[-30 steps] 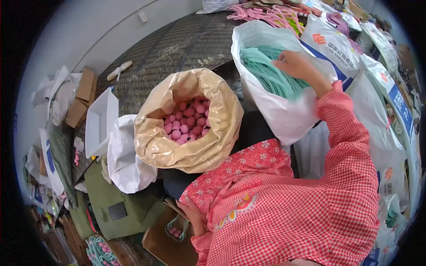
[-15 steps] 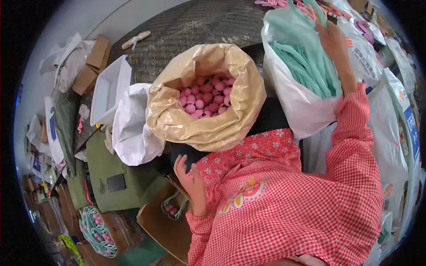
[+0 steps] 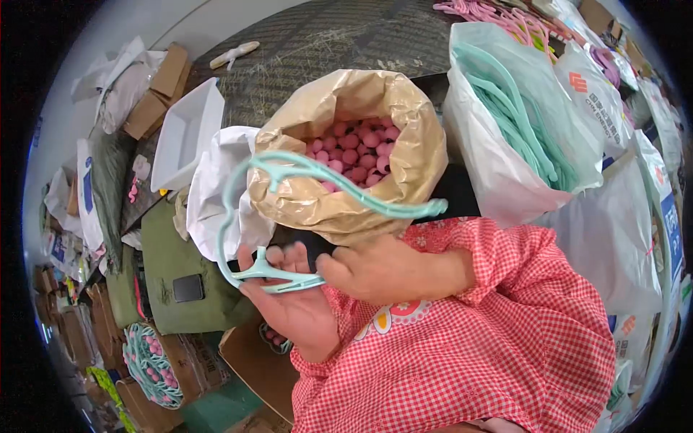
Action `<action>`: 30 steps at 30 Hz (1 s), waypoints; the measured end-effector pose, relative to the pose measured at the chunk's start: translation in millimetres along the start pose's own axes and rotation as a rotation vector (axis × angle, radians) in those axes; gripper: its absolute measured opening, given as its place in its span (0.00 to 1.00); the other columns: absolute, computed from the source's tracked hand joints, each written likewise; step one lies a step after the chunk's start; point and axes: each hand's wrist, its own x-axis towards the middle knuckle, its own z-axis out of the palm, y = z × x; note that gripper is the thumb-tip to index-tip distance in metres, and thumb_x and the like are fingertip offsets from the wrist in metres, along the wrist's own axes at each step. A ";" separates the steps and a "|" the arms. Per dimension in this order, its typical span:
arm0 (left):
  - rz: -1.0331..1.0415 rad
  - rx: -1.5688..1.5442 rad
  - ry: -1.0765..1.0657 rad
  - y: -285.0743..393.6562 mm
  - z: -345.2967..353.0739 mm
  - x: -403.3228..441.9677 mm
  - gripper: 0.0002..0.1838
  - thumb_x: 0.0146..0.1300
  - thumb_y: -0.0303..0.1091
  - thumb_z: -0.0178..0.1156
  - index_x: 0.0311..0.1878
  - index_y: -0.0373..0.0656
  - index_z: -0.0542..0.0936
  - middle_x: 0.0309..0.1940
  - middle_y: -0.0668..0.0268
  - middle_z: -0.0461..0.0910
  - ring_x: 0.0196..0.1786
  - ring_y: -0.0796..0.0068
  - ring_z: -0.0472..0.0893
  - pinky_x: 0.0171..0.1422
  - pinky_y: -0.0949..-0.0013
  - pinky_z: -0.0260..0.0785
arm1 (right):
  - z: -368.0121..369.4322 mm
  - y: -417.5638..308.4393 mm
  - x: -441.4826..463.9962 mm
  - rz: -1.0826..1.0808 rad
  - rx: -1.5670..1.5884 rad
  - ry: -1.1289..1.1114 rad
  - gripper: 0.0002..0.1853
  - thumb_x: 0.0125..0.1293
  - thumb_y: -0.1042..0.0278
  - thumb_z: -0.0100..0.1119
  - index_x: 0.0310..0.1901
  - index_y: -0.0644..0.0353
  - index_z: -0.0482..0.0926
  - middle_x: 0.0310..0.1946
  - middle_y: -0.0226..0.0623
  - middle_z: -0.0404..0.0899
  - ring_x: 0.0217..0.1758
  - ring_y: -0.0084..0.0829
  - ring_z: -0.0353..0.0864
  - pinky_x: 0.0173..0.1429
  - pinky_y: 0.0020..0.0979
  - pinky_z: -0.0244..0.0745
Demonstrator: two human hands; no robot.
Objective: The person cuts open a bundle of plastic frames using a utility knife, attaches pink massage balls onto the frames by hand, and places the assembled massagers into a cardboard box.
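Note:
A mint-green cord (image 3: pixel 310 167) loops up over the tan bag and back down to my hands. My right hand (image 3: pixel 382 268) is closed on the cord near its lower end. Beneath it, my left hand (image 3: pixel 292 307) lies palm up with its fingers apart, the cord resting across them. Pink balls (image 3: pixel 355 153) with dark spots fill the open tan bag (image 3: pixel 325 216). More mint-green cords (image 3: pixel 505 108) lie in a white bag (image 3: pixel 491 184) at the right.
A white tray (image 3: pixel 189 133) and a white sack (image 3: pixel 224 191) are at the left, above a green cloth (image 3: pixel 170 252) bearing a dark rectangle. An open cardboard box (image 3: pixel 249 361) sits below my left hand. Pink cords (image 3: pixel 505 18) lie at the top right.
My right hand has come from the white bag to the front of my chest with a cord. My left hand has turned palm up beneath it, and the cord now lies across its fingers.

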 end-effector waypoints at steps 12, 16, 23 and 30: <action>-0.147 -0.099 0.137 26.6 -95.0 35.4 0.13 0.75 0.44 0.43 0.50 0.47 0.71 0.31 0.67 0.69 0.18 0.85 0.61 0.20 0.80 0.53 | 122.3 264.4 48.3 0.463 -0.387 -0.624 0.16 0.63 0.66 0.51 0.52 0.52 0.80 0.42 0.46 0.83 0.44 0.42 0.84 0.45 0.40 0.80; -0.189 -0.069 0.087 20.0 -87.4 41.5 0.13 0.75 0.46 0.43 0.50 0.49 0.71 0.29 0.67 0.72 0.15 0.84 0.60 0.19 0.79 0.53 | 119.9 251.6 40.4 1.051 0.791 -0.037 0.18 0.64 0.64 0.50 0.54 0.50 0.79 0.47 0.48 0.82 0.45 0.43 0.84 0.48 0.41 0.80; -0.116 0.090 0.141 9.1 -62.3 51.3 0.14 0.76 0.45 0.38 0.47 0.46 0.70 0.25 0.68 0.71 0.15 0.83 0.59 0.20 0.77 0.51 | 95.4 244.9 59.1 0.662 -0.145 -0.267 0.19 0.64 0.62 0.53 0.51 0.67 0.74 0.41 0.54 0.82 0.44 0.48 0.83 0.46 0.44 0.78; -0.177 0.158 0.004 -0.6 -56.9 57.9 0.15 0.75 0.49 0.40 0.50 0.48 0.67 0.21 0.67 0.68 0.15 0.82 0.60 0.19 0.77 0.52 | -36.9 100.5 61.4 0.481 1.117 0.129 0.19 0.64 0.66 0.60 0.54 0.64 0.69 0.42 0.33 0.77 0.40 0.23 0.78 0.42 0.26 0.77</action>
